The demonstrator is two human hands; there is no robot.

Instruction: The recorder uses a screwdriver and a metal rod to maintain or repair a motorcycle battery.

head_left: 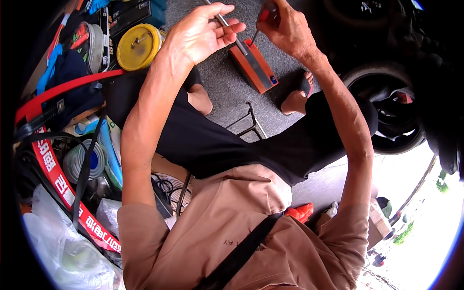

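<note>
Getting the screwdriver [268,17] down to the far end of the orange-and-grey box [256,70] looks done, so I'd call this mid-step. Box lies on the grey floor [224,99], between left foot [199,99] and right foot [294,102], toward the floor's far edge. Right hand [291,35] is wrapped round the screwdriver's handle, shank angled down at a small red fitting [248,42] on the box. Left hand [197,35] is loosely spread, a metal rod [222,20] running between thumb and fingers — can't tell if they're actually pinching it. My guess is the work at that fitting is what's left; how much, no clue. Driver tip's too small to say if it's seated. Rod's top end is cut off, and the box's far end face and underside are hidden.
</note>
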